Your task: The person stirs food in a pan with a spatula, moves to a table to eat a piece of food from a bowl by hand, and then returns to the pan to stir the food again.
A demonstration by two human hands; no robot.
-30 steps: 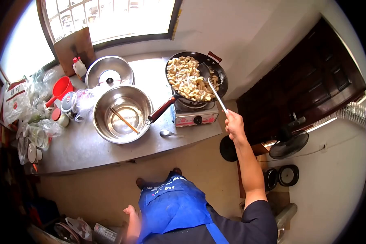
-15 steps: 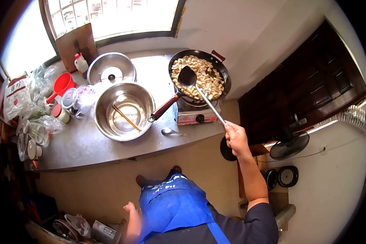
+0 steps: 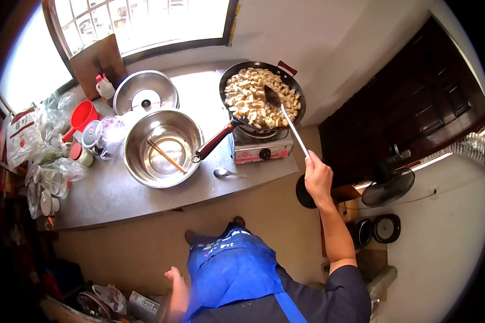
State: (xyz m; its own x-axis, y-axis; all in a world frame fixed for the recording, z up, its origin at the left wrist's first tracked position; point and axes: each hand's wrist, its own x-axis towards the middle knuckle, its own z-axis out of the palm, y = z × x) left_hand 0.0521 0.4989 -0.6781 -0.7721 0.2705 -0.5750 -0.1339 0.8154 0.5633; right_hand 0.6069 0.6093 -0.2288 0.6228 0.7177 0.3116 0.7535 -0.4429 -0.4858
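My right hand (image 3: 318, 175) is wrapped around the handle of a wok spatula (image 3: 293, 126), gripping it near its end. The spatula's dark blade sits among pale, chopped food pieces (image 3: 248, 94) in the right part of a black wok (image 3: 303, 107). That wok rests on a portable gas stove (image 3: 263, 153), its long wooden handle pointing down and left over the counter. Down beside the blue apron (image 3: 231, 269), my left hand (image 3: 173, 273) hangs with fingers curled and nothing visible in them.
A steel basin (image 3: 140, 173) with chopsticks (image 3: 167, 156) in it stands left of the wok handle. Nearby are a spoon (image 3: 221, 172), a lid (image 3: 159, 86), a red dipper (image 3: 85, 114) and plastic bags (image 3: 27, 141). A fan (image 3: 388, 188) stands to the right.
The spatula blade has moved right and down into the food, and its handle is steeper. My right hand has shifted slightly right. My left hand stays by the apron.
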